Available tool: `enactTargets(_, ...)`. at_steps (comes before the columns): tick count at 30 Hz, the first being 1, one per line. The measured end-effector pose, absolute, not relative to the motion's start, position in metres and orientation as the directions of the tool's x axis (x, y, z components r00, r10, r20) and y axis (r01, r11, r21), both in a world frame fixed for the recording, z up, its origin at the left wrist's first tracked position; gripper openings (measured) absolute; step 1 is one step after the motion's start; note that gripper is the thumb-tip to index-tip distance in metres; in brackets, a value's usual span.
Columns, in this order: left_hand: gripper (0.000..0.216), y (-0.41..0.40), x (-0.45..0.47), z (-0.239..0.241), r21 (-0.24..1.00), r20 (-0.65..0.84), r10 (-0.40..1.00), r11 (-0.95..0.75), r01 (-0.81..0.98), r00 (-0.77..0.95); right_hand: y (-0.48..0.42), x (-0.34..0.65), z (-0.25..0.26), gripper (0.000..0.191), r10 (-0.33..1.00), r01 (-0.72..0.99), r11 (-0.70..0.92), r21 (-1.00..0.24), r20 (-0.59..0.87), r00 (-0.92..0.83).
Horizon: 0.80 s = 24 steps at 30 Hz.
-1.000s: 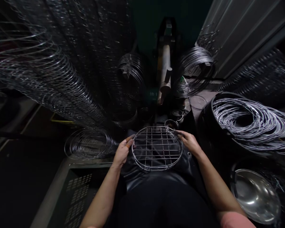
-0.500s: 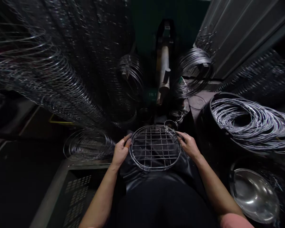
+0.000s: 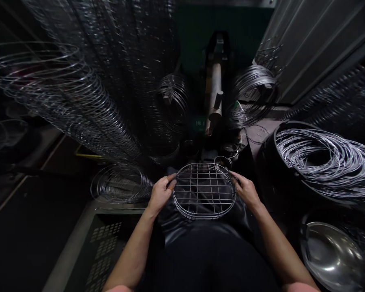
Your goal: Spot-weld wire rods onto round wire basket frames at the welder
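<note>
Grips pinching tight: left hand [image 3: 161, 194] and right hand [image 3: 245, 190] clamp opposite sides of an oval wire grid [image 3: 204, 190], a loose wire coil [image 3: 121, 184] just left of it.

Reference landmark: the post [image 3: 214, 91], a pale upright tube on a dark bracket. Behind the post stands a dark green wall [image 3: 194, 36]. To the upper right of the post is a ribbed grey metal panel [image 3: 310, 44]. To the left, long wire coils [image 3: 79, 101] hang in dense rows. Below and left of the post lies a dark floor [image 3: 24, 194], crossed by a pale line, with a yellow marking [image 3: 86, 151] nearer the post. A perforated grey crate [image 3: 100, 247] stands lower left of the post. Lower right are a black tub [image 3: 270, 170] and a steel basin [image 3: 331, 259]. Lighting is dim.
</note>
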<state>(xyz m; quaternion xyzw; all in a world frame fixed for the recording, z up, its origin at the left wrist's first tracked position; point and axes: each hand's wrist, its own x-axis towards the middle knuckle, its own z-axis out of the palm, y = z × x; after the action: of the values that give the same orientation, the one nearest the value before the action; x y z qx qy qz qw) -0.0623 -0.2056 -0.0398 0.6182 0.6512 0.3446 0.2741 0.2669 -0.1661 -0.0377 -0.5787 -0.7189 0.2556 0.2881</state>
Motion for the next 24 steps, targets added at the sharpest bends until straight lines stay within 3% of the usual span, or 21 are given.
enactTargets(12,0.033,-0.2022,-0.0649,-0.0410,0.761,0.069,0.992,0.018,0.648,-0.108,-0.1624,0.2651,-0.0377,0.036,0.982,0.641,0.190,-0.744,0.126,-0.144)
enactTargets(24,0.033,-0.1991,-0.0604,-0.0386,0.835,0.053,0.991,0.021,0.549,-0.119,-0.1593,0.2651,-0.0437,0.036,0.989,0.651,0.140,-0.746,0.077,-0.124)
